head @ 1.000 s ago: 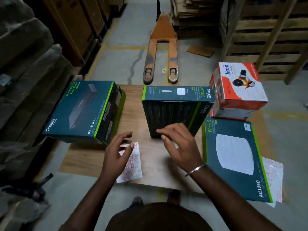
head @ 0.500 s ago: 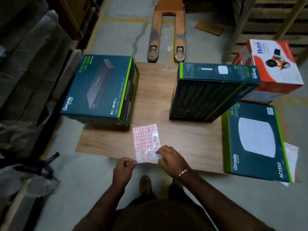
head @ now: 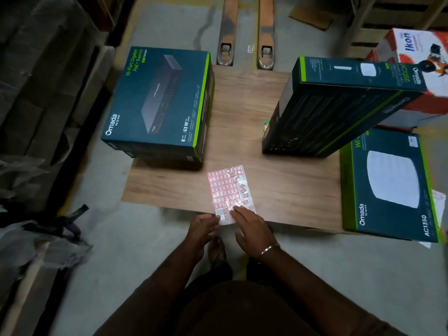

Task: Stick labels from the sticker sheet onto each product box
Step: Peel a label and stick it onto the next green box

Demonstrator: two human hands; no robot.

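1. Boxes: 4 on/around the table (head: 278, 180). Switch box (head: 160, 100) lies flat at the table's far-left corner. Upright box (head: 339, 103) stands on edge at the far right. Flat AC1350 box (head: 390, 187) lies at the right edge, overhanging the near side. Ikon box (head: 412, 59), red/white, sits beyond the far-right corner, partly behind the upright box.
2. Sticker sheet (head: 229, 192): 1, at the table's near edge, centre, its near end sticking out past the edge. Red-bordered labels in rows; several on the right side look lifted or crooked.
3. Hands: 2. Left hand (head: 202, 229) pinches the sheet's near-left corner, just off the table edge. Right hand (head: 252, 226) has fingers stretched out, tips pressing on the sheet's near-right part; bangle (head: 269, 249) on the wrist.
4. Other: small round sticker (head: 266, 124) on the table beside the upright box's base. White paper (head: 438, 197) pokes out from under the AC1350 box, beyond the table's right side.
5. Around: pallet jack forks (head: 247, 32) on the floor past the table's far edge. Wrapped goods (head: 36, 93) to the table's left, wooden pallets (head: 388, 18) far right. Person's feet below the near edge, mostly hidden by the arms.
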